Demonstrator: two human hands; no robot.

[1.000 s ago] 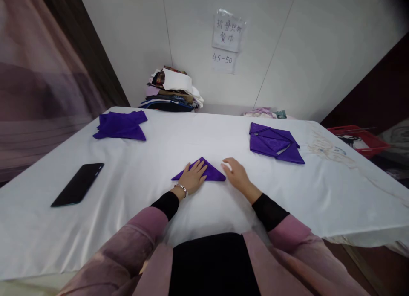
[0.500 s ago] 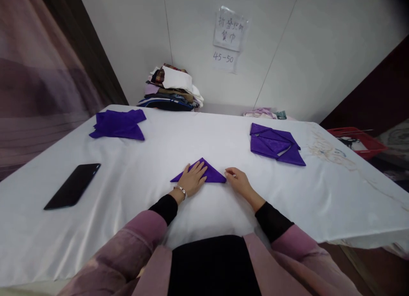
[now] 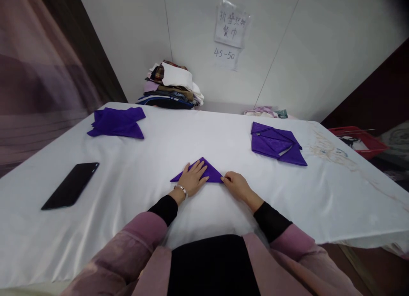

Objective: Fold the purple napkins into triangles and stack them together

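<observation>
A purple cloth napkin point(image 3: 212, 173), folded into a flat triangle, lies on the white tablecloth in front of me with its peak pointing away. My left hand point(image 3: 192, 178) rests flat on its left half, fingers spread. At the right corner, my right hand point(image 3: 234, 184) pinches the tip of the cloth between thumb and fingers. Further back on the right lies a folded purple napkin point(image 3: 276, 143), and several purple napkins point(image 3: 116, 122) sit in a loose pile at the back left.
A dark phone point(image 3: 70, 186) lies on the left of the white-covered table point(image 3: 204, 129). Behind the table's far edge are a stack of folded clothes point(image 3: 174, 87) and some pale fabric point(image 3: 263, 111). A red basket point(image 3: 367, 144) stands off the right edge. A handwritten sign point(image 3: 230, 25) hangs on the wall.
My right hand has moved slightly left and closed on the right corner of the triangular napkin. My left hand has stayed in place on the cloth.
</observation>
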